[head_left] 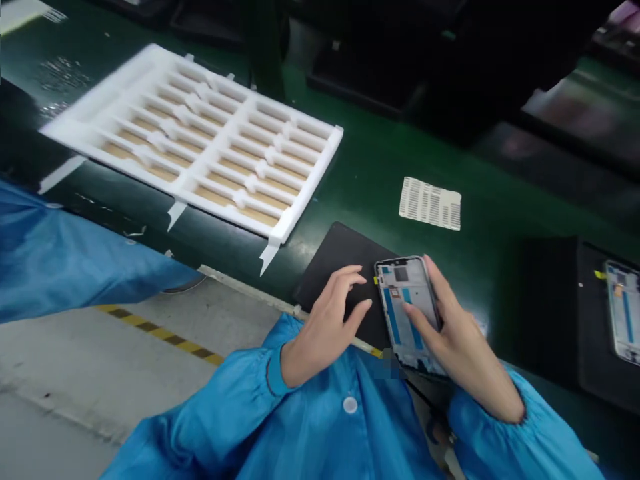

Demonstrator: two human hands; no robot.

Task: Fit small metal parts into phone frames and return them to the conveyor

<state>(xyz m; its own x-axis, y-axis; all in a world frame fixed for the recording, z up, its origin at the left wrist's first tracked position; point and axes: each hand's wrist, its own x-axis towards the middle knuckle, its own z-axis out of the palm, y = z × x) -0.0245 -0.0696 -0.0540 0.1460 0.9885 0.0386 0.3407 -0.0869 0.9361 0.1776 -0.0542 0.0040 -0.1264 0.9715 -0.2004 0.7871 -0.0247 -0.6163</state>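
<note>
Phone (399,328): in your right hand, its opened inside facing up, over the right part of the black mat (337,257) in front of you; whether its lower side touches the mat cannot be told.
Right hand (463,337): your thumb lies across the phone's inner face while the index finger runs along its upper right edge, pinching it between them; the other fingers are hidden.
Left hand (327,323): your fingers are loosely curled, thumb held apart from them, with nothing between; they hang over the mat, just beside the phone's left edge without touching it.
Blue strips (393,319): on the phone's inner face, on either side of your thumb tip.
Yellow tab (376,281): sticks out at the phone's left edge.
Label sheet (431,205): on the green table (367,177), beyond the phone.
White tray (217,145): on the table to your left, with long slots.
Second phone (624,313): far to your right, on another dark mat (593,333).
Blue sleeve (75,257): another person's, at your far left.
</note>
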